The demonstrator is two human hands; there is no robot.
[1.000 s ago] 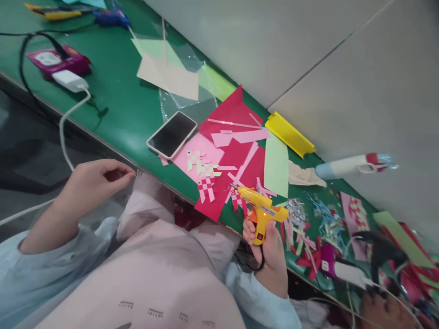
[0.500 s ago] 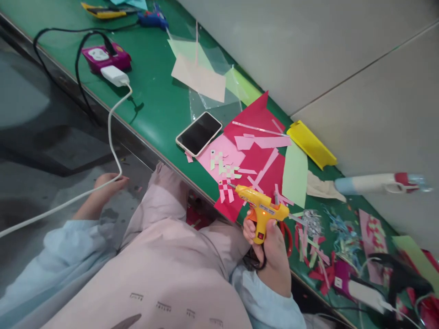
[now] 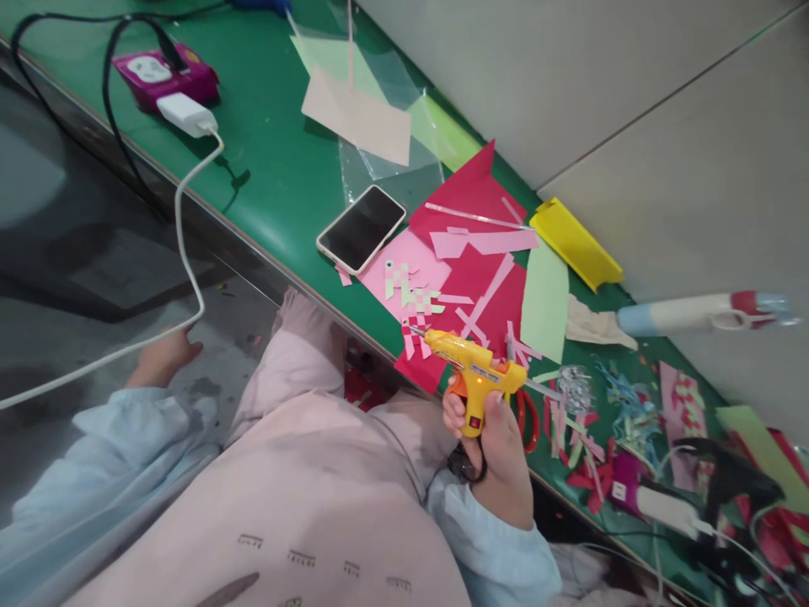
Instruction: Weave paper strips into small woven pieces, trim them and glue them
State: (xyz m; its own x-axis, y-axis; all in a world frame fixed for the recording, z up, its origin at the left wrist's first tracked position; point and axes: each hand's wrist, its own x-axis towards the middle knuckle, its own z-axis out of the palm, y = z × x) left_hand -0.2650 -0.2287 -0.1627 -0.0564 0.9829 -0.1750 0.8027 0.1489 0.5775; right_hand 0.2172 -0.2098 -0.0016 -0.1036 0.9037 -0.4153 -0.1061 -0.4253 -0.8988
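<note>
My right hand (image 3: pixel 490 430) is wrapped round the handle of a yellow hot glue gun (image 3: pixel 475 371), whose small orange light is lit. The gun's nozzle points left and reaches a pink-and-white woven paper fish (image 3: pixel 415 333) on the red paper (image 3: pixel 486 291). Just beyond lie green-and-white woven paper pieces (image 3: pixel 397 276), one with a small eye. Off to the left, my left hand (image 3: pixel 165 356) hangs beside the table over the floor, below a white cable (image 3: pixel 183 228). Its fingers are mostly turned out of sight.
A phone (image 3: pixel 361 228) lies left of the papers. Farther left stands a purple power socket (image 3: pixel 165 77) with plugs. Red-handled scissors (image 3: pixel 529 420) sit right of the gun. Paper scraps (image 3: pixel 578 438), silver shreds and a second purple socket (image 3: pixel 625 480) lie at the right. A wall borders the table's far side.
My left hand has moved left and slightly down. The view has shifted, so table things sit a little higher. The glue gun stays in my right hand, its nozzle still at the woven fish.
</note>
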